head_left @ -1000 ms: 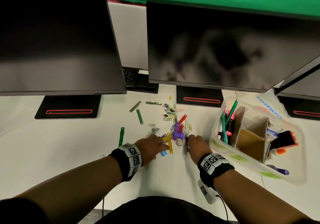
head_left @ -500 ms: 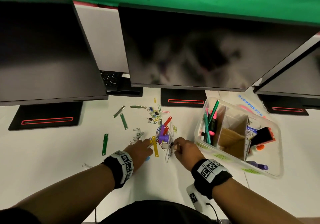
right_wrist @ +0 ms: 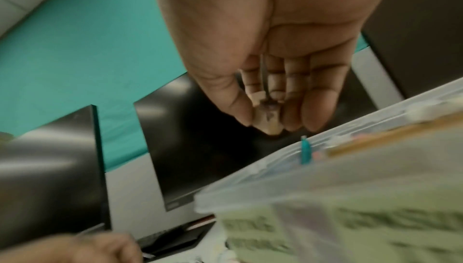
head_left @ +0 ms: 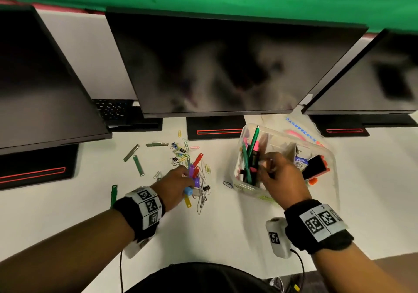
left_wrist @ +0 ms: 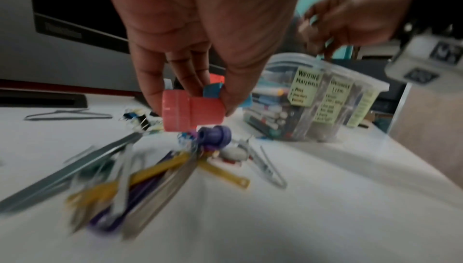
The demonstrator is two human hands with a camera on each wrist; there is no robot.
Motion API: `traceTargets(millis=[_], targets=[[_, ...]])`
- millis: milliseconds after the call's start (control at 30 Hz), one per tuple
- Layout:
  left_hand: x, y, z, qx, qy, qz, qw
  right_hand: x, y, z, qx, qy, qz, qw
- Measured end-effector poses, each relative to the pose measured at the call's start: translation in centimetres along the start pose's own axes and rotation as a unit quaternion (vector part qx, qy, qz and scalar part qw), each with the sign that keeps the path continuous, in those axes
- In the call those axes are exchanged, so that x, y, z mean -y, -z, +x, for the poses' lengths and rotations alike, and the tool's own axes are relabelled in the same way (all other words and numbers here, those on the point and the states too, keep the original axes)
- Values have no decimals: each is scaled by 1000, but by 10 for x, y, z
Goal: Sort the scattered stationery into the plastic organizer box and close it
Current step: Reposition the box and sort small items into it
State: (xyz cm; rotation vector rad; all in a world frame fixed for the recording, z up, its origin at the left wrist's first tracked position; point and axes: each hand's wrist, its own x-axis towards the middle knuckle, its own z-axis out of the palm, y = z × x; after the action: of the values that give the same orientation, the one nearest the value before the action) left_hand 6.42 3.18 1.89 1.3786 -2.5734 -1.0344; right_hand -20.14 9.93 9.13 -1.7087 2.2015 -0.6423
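Paper clips, binder clips and coloured fastener strips lie in a scattered pile (head_left: 196,164) on the white desk. My left hand (head_left: 181,179) hovers over that pile; in the left wrist view the left hand (left_wrist: 190,106) pinches a small red cylindrical cap (left_wrist: 191,113) just above a purple cap (left_wrist: 214,135). The clear organizer box (head_left: 247,187) stands open to the right, with pens (head_left: 248,157) upright in its left compartment. My right hand (head_left: 269,166) is over the box, fingers bunched. Seen from the right wrist, the right hand (right_wrist: 269,121) pinches a small dark clip (right_wrist: 270,106) above the box rim (right_wrist: 350,134).
Three dark monitors (head_left: 214,66) on black stands line the back, with a keyboard (head_left: 110,109) behind the left one. The box's clear lid (head_left: 300,132) lies behind the box. Green fastener strips (head_left: 138,164) lie left of the pile. The desk's front edge is near my body.
My right hand has left the pile and risen to the right, over the box, with a small clip. My left hand has stayed at the pile.
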Motion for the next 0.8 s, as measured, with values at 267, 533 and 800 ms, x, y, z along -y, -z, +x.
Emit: traceTargets(millis=[267, 533, 800], targets=[[-51, 24, 15, -81, -40, -23, 996, -27, -19, -22, 114, -23, -67, 991], [-82, 32, 27, -148, -39, -120, 981, -20, -30, -9, 178, -47, -131, 974], [-126, 14, 49, -126, -42, -262, 956, -25, -28, -10, 141, -13, -71, 987]])
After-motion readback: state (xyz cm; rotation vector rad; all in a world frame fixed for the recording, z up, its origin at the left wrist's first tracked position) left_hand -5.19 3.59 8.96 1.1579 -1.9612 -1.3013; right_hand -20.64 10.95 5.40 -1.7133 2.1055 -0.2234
